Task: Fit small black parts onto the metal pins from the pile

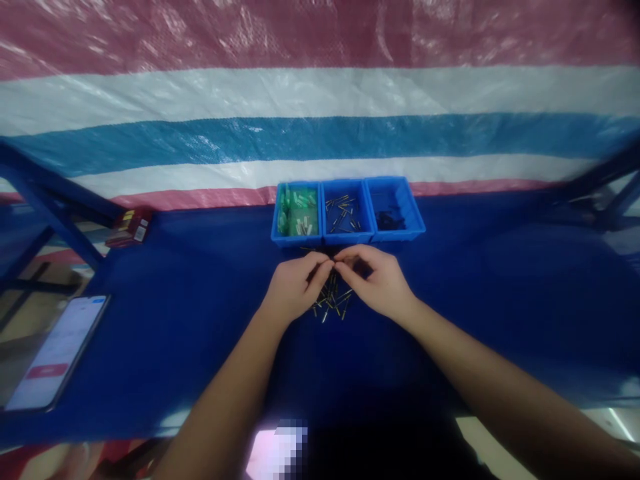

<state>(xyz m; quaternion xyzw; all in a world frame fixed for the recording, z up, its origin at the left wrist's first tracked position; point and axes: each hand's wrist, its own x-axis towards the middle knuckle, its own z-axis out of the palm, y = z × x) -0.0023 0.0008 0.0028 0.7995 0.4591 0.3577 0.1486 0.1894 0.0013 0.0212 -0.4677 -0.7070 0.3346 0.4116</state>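
My left hand (301, 283) and my right hand (376, 279) meet fingertip to fingertip in front of the blue bins. Thumb and forefinger of each are pinched together; whatever lies between them is too small and hidden to name. Below the fingers is a loose pile of thin brass-and-silver metal pins (327, 303), partly covered by my hands. Behind stand three blue plastic bins in a row. The left bin (299, 241) holds a green bag and small white-and-green pieces. Similar thin pins lie in the middle bin (347, 237), and small dark parts in the right bin (404, 235).
The blue tabletop (500, 280) runs under everything. A phone with a lit screen (57, 353) lies at the left edge. A small red box (131, 228) stands at the back left beside a dark blue frame (55, 193). Striped plastic sheeting (320, 93) hangs behind.
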